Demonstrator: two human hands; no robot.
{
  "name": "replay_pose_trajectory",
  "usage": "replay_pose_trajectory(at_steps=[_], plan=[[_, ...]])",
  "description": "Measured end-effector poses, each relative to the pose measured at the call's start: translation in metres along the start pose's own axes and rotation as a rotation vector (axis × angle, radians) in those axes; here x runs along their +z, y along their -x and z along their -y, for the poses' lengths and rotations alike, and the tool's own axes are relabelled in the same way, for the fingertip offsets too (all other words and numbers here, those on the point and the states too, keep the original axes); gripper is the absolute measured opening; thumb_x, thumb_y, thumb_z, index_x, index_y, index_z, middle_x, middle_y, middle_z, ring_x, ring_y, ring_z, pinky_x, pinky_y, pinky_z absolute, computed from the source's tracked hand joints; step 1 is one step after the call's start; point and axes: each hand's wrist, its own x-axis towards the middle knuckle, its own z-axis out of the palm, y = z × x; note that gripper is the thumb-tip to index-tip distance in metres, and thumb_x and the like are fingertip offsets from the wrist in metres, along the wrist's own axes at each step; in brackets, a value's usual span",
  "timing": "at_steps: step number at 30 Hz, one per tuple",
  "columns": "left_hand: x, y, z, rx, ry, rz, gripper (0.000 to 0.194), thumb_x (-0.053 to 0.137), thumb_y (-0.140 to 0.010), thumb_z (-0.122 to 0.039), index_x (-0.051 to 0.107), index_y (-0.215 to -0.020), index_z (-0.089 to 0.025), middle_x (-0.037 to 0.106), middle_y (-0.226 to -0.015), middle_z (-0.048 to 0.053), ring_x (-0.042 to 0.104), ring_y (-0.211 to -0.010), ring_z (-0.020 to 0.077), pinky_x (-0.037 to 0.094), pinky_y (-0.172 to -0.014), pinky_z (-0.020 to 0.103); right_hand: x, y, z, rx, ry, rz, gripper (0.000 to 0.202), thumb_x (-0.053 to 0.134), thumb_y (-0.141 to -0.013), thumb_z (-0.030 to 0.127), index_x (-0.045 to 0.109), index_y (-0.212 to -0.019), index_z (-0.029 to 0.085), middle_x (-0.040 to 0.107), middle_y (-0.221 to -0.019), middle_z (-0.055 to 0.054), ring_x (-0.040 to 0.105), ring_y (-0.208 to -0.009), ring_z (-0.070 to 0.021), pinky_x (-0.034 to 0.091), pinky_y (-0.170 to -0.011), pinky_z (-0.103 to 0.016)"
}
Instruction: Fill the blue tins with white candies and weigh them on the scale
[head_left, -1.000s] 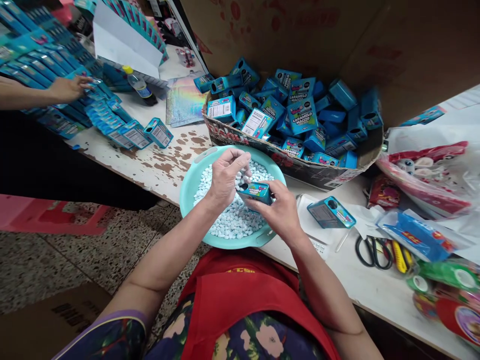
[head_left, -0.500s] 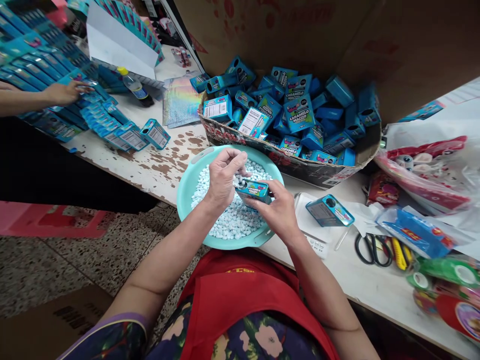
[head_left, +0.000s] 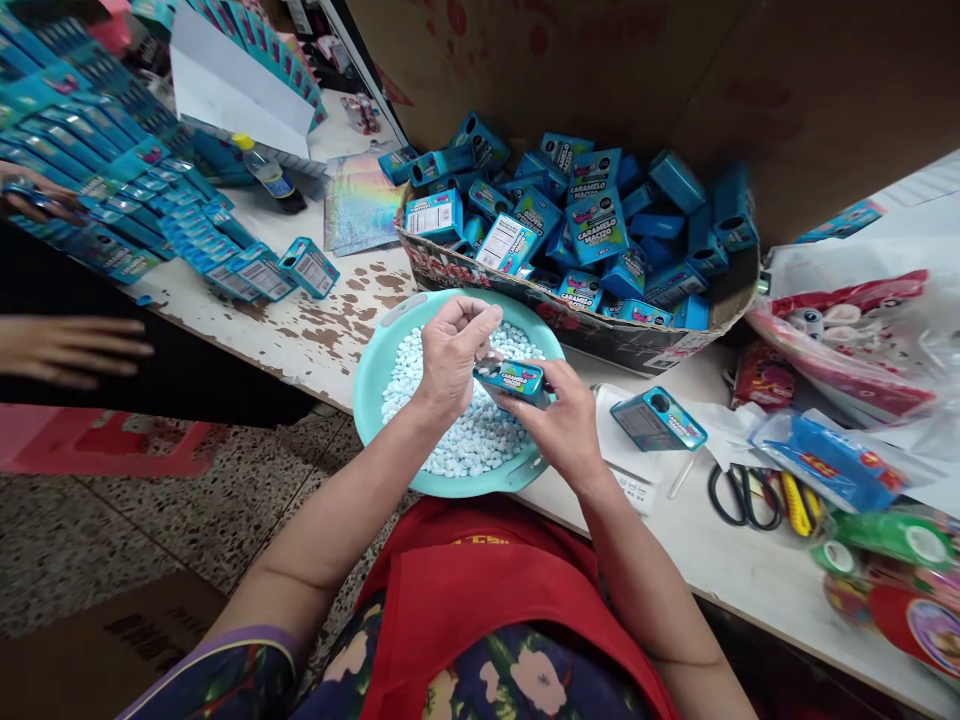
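My right hand [head_left: 561, 412] grips a small blue candy box [head_left: 511, 380] labelled "Caramelo Macizo", tilted so that its opening faces my left hand. Curled just above that opening, my left hand [head_left: 451, 352] has its fingers pinched together on a few pale candies, partly hidden behind the fingers. Both hands are over a turquoise basin [head_left: 369, 400] of small whitish-blue candies [head_left: 469, 445]. A second candy box [head_left: 660, 420] lies to the right, its round hole showing, on a white scale-like device [head_left: 634, 485].
Behind the basin stands a cardboard carton [head_left: 652, 350] heaped with blue boxes. Black-handled scissors [head_left: 744, 497], a yellow cutter [head_left: 799, 505] and tape rolls [head_left: 926, 545] lie at right. At left are stacked boxes [head_left: 217, 250], a bottle [head_left: 270, 178] and a co-worker's hands [head_left: 82, 348].
My hands and the candy box have shifted very slightly to the right over the basin. At left, the co-worker's hand has drawn back from the stacked boxes and another hand has come into view.
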Motion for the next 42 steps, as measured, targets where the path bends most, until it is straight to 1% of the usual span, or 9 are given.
replay_pose_trajectory(at_steps=[10,17,22,25,28,31,35,37,42], plan=[[0.005,0.005,-0.005,0.054,0.025,0.002,0.023,0.079,-0.073,-0.030,0.058,-0.072,-0.019,0.042,-0.050,-0.009,0.035,-0.040,0.0049,0.039,-0.042,0.021,0.004,0.001,-0.001,-0.110,-0.064,-0.015,0.029,0.078,-0.078,0.025,0.069,-0.106,0.025,0.070,-0.100,-0.004,0.064,-0.095,-0.0231,0.050,-0.086,-0.038],[-0.003,0.002,-0.018,0.032,0.105,-0.016,0.022,0.078,-0.074,-0.027,0.058,-0.075,-0.018,0.044,-0.052,-0.008,0.039,-0.043,0.0055,0.036,-0.043,0.019,0.005,0.006,-0.006,0.042,-0.272,-0.104,0.032,0.081,-0.075,0.030,0.070,-0.104,0.025,0.069,-0.102,-0.003,0.065,-0.097,-0.0211,0.050,-0.088,-0.035],[-0.033,-0.019,0.003,-0.358,0.221,-0.208,0.017,0.072,-0.075,-0.013,0.056,-0.071,-0.015,0.055,-0.064,-0.001,0.053,-0.054,0.0064,0.041,-0.048,0.014,0.007,0.004,-0.009,0.099,-0.438,-0.080,0.038,0.086,-0.068,0.027,0.071,-0.103,0.025,0.069,-0.100,-0.001,0.065,-0.096,-0.0201,0.050,-0.088,-0.034],[-0.048,-0.022,0.015,-0.452,0.222,-0.247,0.010,0.065,-0.078,-0.009,0.058,-0.073,-0.013,0.058,-0.067,0.003,0.057,-0.057,0.0081,0.047,-0.051,0.015,0.000,0.004,-0.004,0.138,-0.499,-0.092,0.039,0.088,-0.065,0.028,0.072,-0.101,0.026,0.069,-0.095,0.000,0.066,-0.091,-0.0188,0.052,-0.085,-0.032],[-0.057,-0.014,0.016,-0.617,0.056,-0.141,0.003,0.066,-0.078,-0.010,0.063,-0.077,-0.012,0.057,-0.065,0.002,0.050,-0.046,0.0064,0.036,-0.037,0.013,-0.022,0.012,-0.001,0.167,-0.521,-0.110,0.038,0.089,-0.064,0.031,0.073,-0.098,0.026,0.069,-0.093,0.001,0.067,-0.088,-0.0180,0.054,-0.083,-0.031],[-0.066,-0.009,0.011,-0.663,-0.066,0.003,0.010,0.071,-0.074,-0.014,0.065,-0.082,-0.012,0.054,-0.062,0.000,0.041,-0.040,0.0039,0.022,-0.031,0.011,-0.065,0.034,-0.011,0.193,-0.455,-0.280,0.043,0.089,-0.064,0.037,0.072,-0.101,0.025,0.070,-0.094,-0.001,0.068,-0.086,-0.0186,0.056,-0.081,-0.032],[-0.076,-0.016,0.011,-0.619,-0.178,0.097,0.013,0.074,-0.074,-0.021,0.069,-0.085,-0.015,0.059,-0.068,0.002,0.050,-0.050,0.0081,0.036,-0.036,0.014,-0.130,0.088,-0.038,0.254,-0.207,-0.737,0.046,0.089,-0.061,0.037,0.071,-0.100,0.021,0.068,-0.089,-0.001,0.066,-0.081,-0.0182,0.055,-0.081,-0.035],[-0.076,-0.018,0.015,-0.666,-0.201,0.153,0.013,0.070,-0.077,-0.022,0.072,-0.087,-0.014,0.059,-0.069,0.004,0.050,-0.052,0.0090,0.039,-0.038,0.015,-0.152,0.119,-0.052,0.320,-0.053,-0.854,0.046,0.090,-0.057,0.036,0.071,-0.097,0.019,0.068,-0.086,-0.001,0.065,-0.078,-0.0187,0.055,-0.083,-0.038],[-0.064,-0.017,0.022,-0.693,-0.214,0.134,0.014,0.068,-0.073,-0.010,0.072,-0.086,-0.012,0.057,-0.068,0.006,0.049,-0.051,0.0084,0.039,-0.037,0.013,-0.164,0.182,-0.083,0.526,0.077,-1.019,0.049,0.089,-0.055,0.036,0.072,-0.097,0.017,0.068,-0.087,-0.002,0.064,-0.078,-0.0196,0.055,-0.083,-0.041]])
